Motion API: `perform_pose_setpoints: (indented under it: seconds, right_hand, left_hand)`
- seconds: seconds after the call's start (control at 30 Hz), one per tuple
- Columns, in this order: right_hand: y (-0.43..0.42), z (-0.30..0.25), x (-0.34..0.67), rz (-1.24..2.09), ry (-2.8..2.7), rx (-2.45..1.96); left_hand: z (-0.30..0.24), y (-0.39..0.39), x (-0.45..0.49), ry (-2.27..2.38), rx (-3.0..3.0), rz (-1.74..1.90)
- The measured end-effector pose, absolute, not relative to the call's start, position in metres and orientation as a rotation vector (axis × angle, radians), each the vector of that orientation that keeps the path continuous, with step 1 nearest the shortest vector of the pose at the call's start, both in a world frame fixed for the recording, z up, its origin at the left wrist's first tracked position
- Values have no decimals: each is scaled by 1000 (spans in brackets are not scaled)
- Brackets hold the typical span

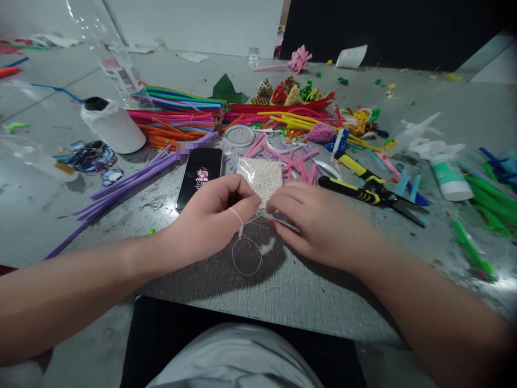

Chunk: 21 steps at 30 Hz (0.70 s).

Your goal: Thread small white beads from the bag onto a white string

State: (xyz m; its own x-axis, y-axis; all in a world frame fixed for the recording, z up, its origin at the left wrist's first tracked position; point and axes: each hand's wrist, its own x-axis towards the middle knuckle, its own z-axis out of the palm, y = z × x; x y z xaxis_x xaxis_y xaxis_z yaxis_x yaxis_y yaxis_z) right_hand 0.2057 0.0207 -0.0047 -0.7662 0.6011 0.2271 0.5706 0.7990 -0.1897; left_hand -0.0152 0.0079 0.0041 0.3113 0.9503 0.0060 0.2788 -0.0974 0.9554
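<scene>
My left hand (214,215) is closed in a pinch on a thin pale string (247,274). The string crosses the thumb and hangs below in a small loop over the table. Just right of it, my right hand (319,223) is slightly blurred, its fingers bent and a gap between thumb and forefinger; I make out nothing held there. Its fingertips are at the near right edge of a clear plastic bag of small white beads (262,175). The bag lies flat beyond both hands, its near edge partly covered by them.
A phone (200,175) lies left of the bag. Yellow-black pliers (371,188) lie to the right, amid pink pipe cleaner pieces (301,164). Behind are bundled pipe cleaners (177,126), a white bottle (113,126) and a tall clear bottle (109,54). A green-labelled bottle (448,172) lies right.
</scene>
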Motion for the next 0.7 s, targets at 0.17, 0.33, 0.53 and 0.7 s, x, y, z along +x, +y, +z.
perform_pose_setpoints:
  seconds: [0.17,0.33,0.53,0.7]
  right_hand:
    - [25,-13,204,137,-2804,-910]
    - [29,-19,202,94,-2823,-821]
    - [32,-24,197,-23,-2846,-874]
    - [34,-22,194,-61,-2911,-862]
  left_hand:
    - [4,7,-15,1191,1619,840]
    - [6,6,-14,1172,1642,833]
    - [7,6,-14,1171,1647,827]
    - [5,7,-13,1170,1650,825]
